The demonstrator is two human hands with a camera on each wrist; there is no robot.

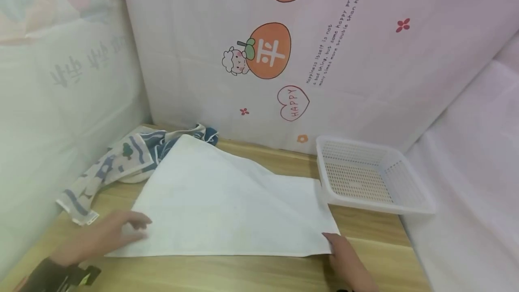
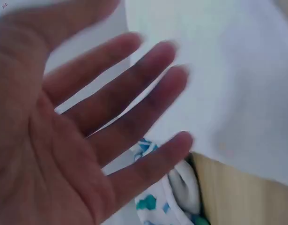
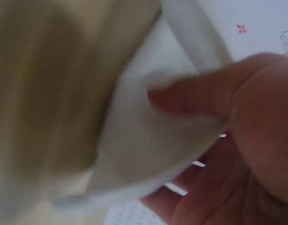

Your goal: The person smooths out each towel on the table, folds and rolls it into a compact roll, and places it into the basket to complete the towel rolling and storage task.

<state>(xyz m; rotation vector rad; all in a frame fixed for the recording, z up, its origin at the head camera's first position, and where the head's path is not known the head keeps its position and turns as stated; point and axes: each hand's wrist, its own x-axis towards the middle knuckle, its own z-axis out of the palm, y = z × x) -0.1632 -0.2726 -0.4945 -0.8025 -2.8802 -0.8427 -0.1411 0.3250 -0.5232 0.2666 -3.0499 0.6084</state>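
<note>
A white towel [image 1: 227, 206] lies spread over the wooden table, its near edge running almost straight across. At its near right corner my right hand [image 1: 344, 256] pinches the cloth; in the right wrist view the thumb [image 3: 190, 98] presses on top of the towel [image 3: 144, 136] with the fingers beneath. My left hand [image 1: 109, 233] hovers over the near left part of the towel, thumb and fingers apart. The left wrist view shows that hand's fingers [image 2: 129, 103] spread and holding nothing.
A crumpled patterned towel [image 1: 129, 157] in blue and white lies at the back left, partly under the white one. A white plastic basket [image 1: 389, 206] stands at the back right. Printed white sheeting [image 1: 194, 57] hangs around the wooden table [image 1: 227, 274].
</note>
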